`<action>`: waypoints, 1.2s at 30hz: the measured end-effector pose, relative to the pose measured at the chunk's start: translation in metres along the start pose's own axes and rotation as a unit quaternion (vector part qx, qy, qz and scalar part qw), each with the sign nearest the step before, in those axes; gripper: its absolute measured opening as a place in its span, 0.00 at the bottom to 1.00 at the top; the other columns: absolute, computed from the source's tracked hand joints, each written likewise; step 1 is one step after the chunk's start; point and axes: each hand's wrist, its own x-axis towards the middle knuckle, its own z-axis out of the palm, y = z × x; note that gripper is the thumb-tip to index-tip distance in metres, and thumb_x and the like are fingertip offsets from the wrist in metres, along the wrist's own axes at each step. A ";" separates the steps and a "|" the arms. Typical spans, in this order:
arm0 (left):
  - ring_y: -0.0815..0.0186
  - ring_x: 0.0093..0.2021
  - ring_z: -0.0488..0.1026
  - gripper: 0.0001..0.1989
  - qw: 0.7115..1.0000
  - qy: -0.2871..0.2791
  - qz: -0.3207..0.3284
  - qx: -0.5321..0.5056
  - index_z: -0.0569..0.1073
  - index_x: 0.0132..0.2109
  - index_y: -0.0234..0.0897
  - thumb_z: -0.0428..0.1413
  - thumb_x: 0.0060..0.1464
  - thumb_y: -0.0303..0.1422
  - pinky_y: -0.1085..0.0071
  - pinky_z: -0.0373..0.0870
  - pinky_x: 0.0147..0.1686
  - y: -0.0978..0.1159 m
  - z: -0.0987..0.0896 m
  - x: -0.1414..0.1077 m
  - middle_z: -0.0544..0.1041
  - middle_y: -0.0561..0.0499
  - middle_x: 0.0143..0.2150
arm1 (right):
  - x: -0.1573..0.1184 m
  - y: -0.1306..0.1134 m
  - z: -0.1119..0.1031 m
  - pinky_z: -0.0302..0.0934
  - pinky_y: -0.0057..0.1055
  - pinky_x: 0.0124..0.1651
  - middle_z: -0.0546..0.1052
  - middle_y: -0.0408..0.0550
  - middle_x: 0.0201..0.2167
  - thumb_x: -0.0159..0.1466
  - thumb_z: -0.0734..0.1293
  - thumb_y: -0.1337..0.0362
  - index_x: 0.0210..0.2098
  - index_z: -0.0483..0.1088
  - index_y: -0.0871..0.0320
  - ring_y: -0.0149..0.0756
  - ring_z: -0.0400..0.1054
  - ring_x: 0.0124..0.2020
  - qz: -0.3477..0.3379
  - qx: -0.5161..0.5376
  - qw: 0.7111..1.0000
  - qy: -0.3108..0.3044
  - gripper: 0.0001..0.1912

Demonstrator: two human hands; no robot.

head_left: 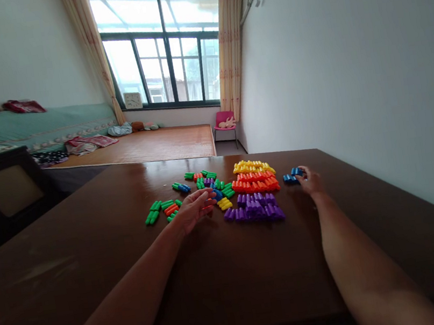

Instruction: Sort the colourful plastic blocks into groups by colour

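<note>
My left hand [195, 210] reaches over a loose mix of small plastic tube-shaped blocks, its fingers stretched out beside a blue block [217, 194]. Around it lie green blocks [153, 213], an orange block [171, 209] and a yellow block [225, 203]. At the right, my right hand [310, 179] has its thumb and fingers closed on a blue block [295, 172], next to another blue block [289, 179] on the table. Between my hands sit groups sorted by colour: yellow rows [252, 167], orange rows [255, 183] and a purple stack [254, 208].
The brown table [249, 271] shines near its far edge. Beyond it are a bed with a woven mat [157, 144], a pink chair [224, 120] and a window [168, 66]. A dark cabinet [4, 189] is at left, a white wall [348, 56] at right.
</note>
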 end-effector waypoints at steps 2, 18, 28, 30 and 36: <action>0.66 0.40 0.78 0.17 1.000 0.005 0.000 -0.004 0.77 0.47 0.38 0.65 0.50 0.39 0.74 0.75 0.37 0.001 0.001 -0.001 0.79 0.44 0.49 | -0.005 -0.008 0.006 0.63 0.41 0.46 0.77 0.55 0.45 0.61 0.63 0.55 0.54 0.69 0.54 0.45 0.69 0.44 -0.017 -0.055 0.998 -0.040 0.23; 0.68 0.34 0.77 0.16 0.986 0.119 0.115 0.026 0.76 0.44 0.34 0.63 0.49 0.38 0.74 0.73 0.34 0.003 -0.016 0.008 0.80 0.47 0.39 | -0.012 -0.016 0.013 0.59 0.45 0.51 0.73 0.54 0.52 0.65 0.58 0.57 0.52 0.72 0.54 0.49 0.62 0.52 -0.054 -0.139 0.988 -0.030 0.20; 0.59 0.59 0.66 0.18 0.753 0.112 0.310 0.569 0.72 0.56 0.40 0.49 0.61 0.33 0.59 0.61 0.61 -0.011 -0.028 0.025 0.73 0.47 0.57 | -0.005 -0.019 0.025 0.58 0.45 0.55 0.73 0.57 0.51 0.65 0.57 0.59 0.54 0.69 0.58 0.47 0.65 0.52 -0.125 -0.089 0.986 0.058 0.22; 0.58 0.64 0.59 0.21 0.706 0.053 0.316 0.631 0.66 0.62 0.41 0.47 0.62 0.32 0.57 0.55 0.64 -0.016 -0.016 0.026 0.66 0.47 0.64 | -0.006 -0.030 0.023 0.58 0.45 0.55 0.73 0.57 0.51 0.65 0.56 0.60 0.53 0.69 0.59 0.47 0.65 0.52 -0.145 -0.083 0.984 0.063 0.21; 0.57 0.58 0.66 0.24 0.670 -0.010 0.273 0.691 0.68 0.60 0.46 0.48 0.59 0.25 0.58 0.64 0.58 -0.026 -0.005 0.030 0.70 0.48 0.58 | -0.010 -0.060 0.014 0.61 0.46 0.54 0.73 0.56 0.52 0.64 0.56 0.64 0.53 0.69 0.59 0.47 0.66 0.51 -0.196 -0.062 0.977 0.061 0.20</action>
